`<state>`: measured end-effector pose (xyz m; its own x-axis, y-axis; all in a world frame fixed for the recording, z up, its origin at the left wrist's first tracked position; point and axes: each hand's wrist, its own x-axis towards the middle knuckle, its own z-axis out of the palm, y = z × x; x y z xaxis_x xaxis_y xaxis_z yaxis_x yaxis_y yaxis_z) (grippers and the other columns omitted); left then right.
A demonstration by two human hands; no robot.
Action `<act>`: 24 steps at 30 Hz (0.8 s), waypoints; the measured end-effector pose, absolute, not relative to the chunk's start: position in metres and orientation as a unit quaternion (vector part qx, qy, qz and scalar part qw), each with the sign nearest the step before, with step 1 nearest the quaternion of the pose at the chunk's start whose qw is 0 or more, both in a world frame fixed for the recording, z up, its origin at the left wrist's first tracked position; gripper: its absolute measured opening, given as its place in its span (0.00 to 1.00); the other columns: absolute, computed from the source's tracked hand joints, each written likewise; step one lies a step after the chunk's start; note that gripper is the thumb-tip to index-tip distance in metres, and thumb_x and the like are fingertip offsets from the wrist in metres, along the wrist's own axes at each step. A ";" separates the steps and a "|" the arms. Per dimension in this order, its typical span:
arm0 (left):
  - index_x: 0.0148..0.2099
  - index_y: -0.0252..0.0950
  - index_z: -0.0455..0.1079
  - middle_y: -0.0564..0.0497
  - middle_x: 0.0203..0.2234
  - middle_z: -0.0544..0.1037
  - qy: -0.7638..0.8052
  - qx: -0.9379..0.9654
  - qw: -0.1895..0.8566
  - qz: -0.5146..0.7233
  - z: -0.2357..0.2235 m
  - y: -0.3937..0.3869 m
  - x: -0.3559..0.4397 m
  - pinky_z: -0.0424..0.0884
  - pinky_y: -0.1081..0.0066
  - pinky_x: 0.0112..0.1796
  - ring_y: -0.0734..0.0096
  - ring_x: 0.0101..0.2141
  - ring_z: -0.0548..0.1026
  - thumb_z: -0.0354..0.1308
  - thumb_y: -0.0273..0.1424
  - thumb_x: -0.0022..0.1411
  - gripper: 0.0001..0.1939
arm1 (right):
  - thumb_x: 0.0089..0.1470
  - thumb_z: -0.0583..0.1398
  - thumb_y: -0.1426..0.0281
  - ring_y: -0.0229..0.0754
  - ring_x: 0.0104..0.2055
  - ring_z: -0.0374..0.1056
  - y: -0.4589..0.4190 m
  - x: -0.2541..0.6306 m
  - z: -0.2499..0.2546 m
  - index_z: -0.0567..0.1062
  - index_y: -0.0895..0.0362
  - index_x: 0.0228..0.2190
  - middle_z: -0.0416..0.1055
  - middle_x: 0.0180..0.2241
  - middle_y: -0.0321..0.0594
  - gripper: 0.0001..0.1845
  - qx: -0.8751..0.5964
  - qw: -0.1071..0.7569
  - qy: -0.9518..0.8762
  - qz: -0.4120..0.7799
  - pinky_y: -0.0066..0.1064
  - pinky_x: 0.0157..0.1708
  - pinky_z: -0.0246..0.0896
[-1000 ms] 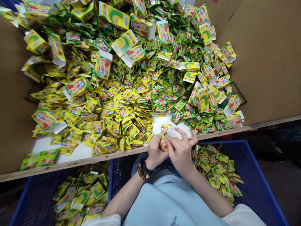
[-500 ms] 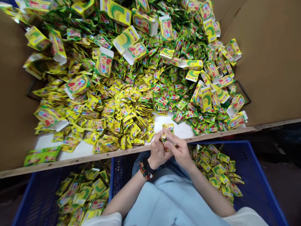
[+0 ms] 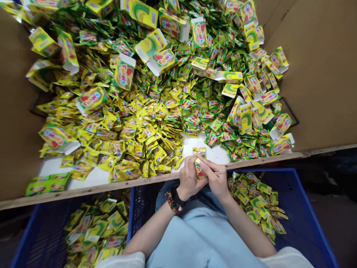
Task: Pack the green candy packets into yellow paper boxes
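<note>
My left hand (image 3: pixel 189 179) and my right hand (image 3: pixel 216 178) meet just over the wooden table edge. Between their fingers they pinch a small yellow-and-green printed carton (image 3: pixel 200 169), tilted, with a red design on its face. My right fingertips press on its upper side, and my left fingers wrap its other side. Just beyond the fingers, a small flat yellow sachet (image 3: pixel 199 151) lies on the white table surface (image 3: pixel 214 152), touching neither hand. A beaded bracelet (image 3: pixel 173 203) and a black band circle my left wrist.
A large heap of shiny yellow-green sachets (image 3: pixel 134 126) and loose cartons fills the table, walled by brown cardboard (image 3: pixel 320 74). Below the wooden edge (image 3: pixel 145 180) stand blue plastic crates (image 3: pixel 295 190), each holding several sachets, on both sides of my lap.
My hands sit closer together around the carton. The white flap showing earlier is now hidden, and the carton looks narrower. The view has shifted slightly.
</note>
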<state>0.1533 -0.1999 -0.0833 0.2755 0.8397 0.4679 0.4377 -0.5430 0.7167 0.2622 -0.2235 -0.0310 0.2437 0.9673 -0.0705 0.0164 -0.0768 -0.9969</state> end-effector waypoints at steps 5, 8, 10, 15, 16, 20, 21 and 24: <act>0.60 0.38 0.55 0.42 0.44 0.69 0.419 0.767 0.235 0.426 -0.083 -0.200 0.155 0.74 0.58 0.37 0.55 0.44 0.71 0.54 0.32 0.59 0.27 | 0.58 0.59 0.64 0.51 0.50 0.75 -0.225 0.258 -0.032 0.81 0.52 0.45 0.79 0.45 0.40 0.15 -0.603 0.532 -0.441 0.399 0.44 0.52 0.71; 0.59 0.38 0.56 0.41 0.44 0.69 0.415 0.761 0.242 0.435 -0.087 -0.201 0.153 0.74 0.57 0.39 0.55 0.45 0.71 0.52 0.30 0.61 0.24 | 0.60 0.57 0.66 0.50 0.47 0.77 -0.229 0.255 -0.035 0.79 0.52 0.47 0.79 0.45 0.42 0.16 -0.605 0.529 -0.496 0.329 0.43 0.49 0.73; 0.59 0.38 0.56 0.40 0.45 0.69 0.408 0.752 0.258 0.450 -0.091 -0.200 0.150 0.73 0.55 0.41 0.53 0.46 0.71 0.51 0.31 0.61 0.24 | 0.60 0.56 0.68 0.50 0.50 0.75 -0.231 0.256 -0.037 0.76 0.53 0.51 0.77 0.49 0.44 0.18 -0.582 0.511 -0.558 0.298 0.42 0.50 0.72; 0.59 0.37 0.57 0.41 0.44 0.69 0.384 0.767 0.267 0.440 -0.090 -0.200 0.147 0.73 0.54 0.40 0.53 0.44 0.72 0.51 0.32 0.60 0.24 | 0.60 0.57 0.70 0.47 0.53 0.73 -0.236 0.264 -0.046 0.72 0.52 0.56 0.74 0.53 0.42 0.22 -0.528 0.476 -0.651 0.268 0.38 0.52 0.72; 0.59 0.37 0.57 0.41 0.44 0.69 0.379 0.778 0.267 0.424 -0.088 -0.201 0.148 0.73 0.56 0.39 0.54 0.43 0.72 0.51 0.32 0.59 0.25 | 0.60 0.56 0.71 0.46 0.51 0.74 -0.238 0.266 -0.047 0.73 0.51 0.55 0.75 0.52 0.41 0.22 -0.528 0.481 -0.648 0.266 0.37 0.51 0.72; 0.61 0.35 0.56 0.41 0.46 0.70 0.319 0.830 0.292 0.352 -0.071 -0.207 0.146 0.74 0.58 0.41 0.56 0.45 0.72 0.58 0.42 0.57 0.33 | 0.61 0.56 0.70 0.46 0.46 0.77 -0.261 0.294 -0.037 0.76 0.50 0.52 0.79 0.47 0.42 0.19 -0.580 0.449 -0.632 0.253 0.35 0.46 0.74; 0.61 0.34 0.56 0.40 0.47 0.70 0.317 0.840 0.280 0.340 -0.066 -0.207 0.142 0.73 0.58 0.43 0.55 0.46 0.71 0.59 0.45 0.56 0.35 | 0.60 0.56 0.69 0.47 0.43 0.78 -0.270 0.308 -0.032 0.77 0.50 0.50 0.80 0.45 0.43 0.18 -0.621 0.402 -0.628 0.242 0.36 0.44 0.74; 0.57 0.36 0.65 0.41 0.46 0.72 0.415 0.836 0.172 0.316 -0.054 -0.198 0.124 0.70 0.59 0.46 0.56 0.46 0.70 0.58 0.44 0.61 0.26 | 0.59 0.57 0.67 0.52 0.37 0.78 -0.289 0.355 -0.019 0.81 0.53 0.44 0.82 0.37 0.47 0.16 -0.763 0.189 -0.595 0.168 0.41 0.40 0.73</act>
<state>0.1236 -0.1977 -0.0542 0.4556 0.8027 0.3848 0.5857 -0.5958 0.5495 0.3554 -0.2893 -0.0186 0.2347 0.9716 -0.0308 0.8446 -0.2195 -0.4883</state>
